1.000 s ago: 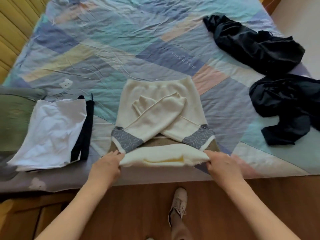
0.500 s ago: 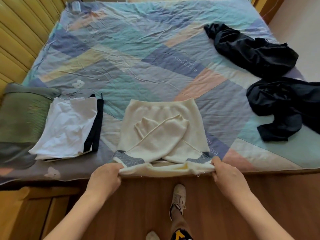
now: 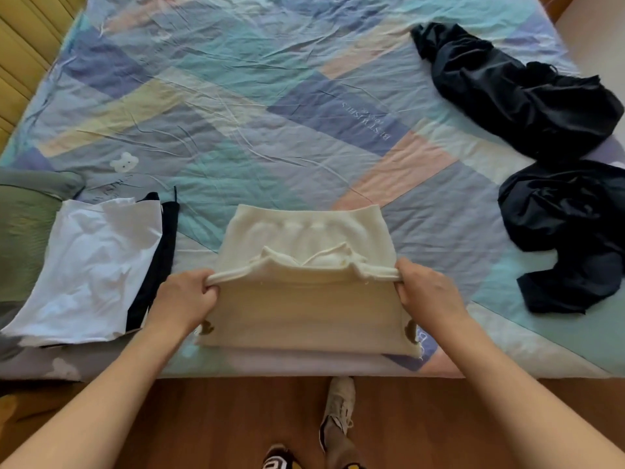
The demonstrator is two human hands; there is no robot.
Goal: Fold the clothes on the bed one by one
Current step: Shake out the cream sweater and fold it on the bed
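Both hands have carried the near edge of the cream sweater up and forward since half a second ago, so its lower half now covers the crossed sleeves. Left hand and right hand each pinch one corner of that edge with curled fingers. One sweater lies at the near edge of the bed; it is thick and plain. Two black garments lie crumpled at the right, one white folded piece at the left. Much open sheet remains beyond
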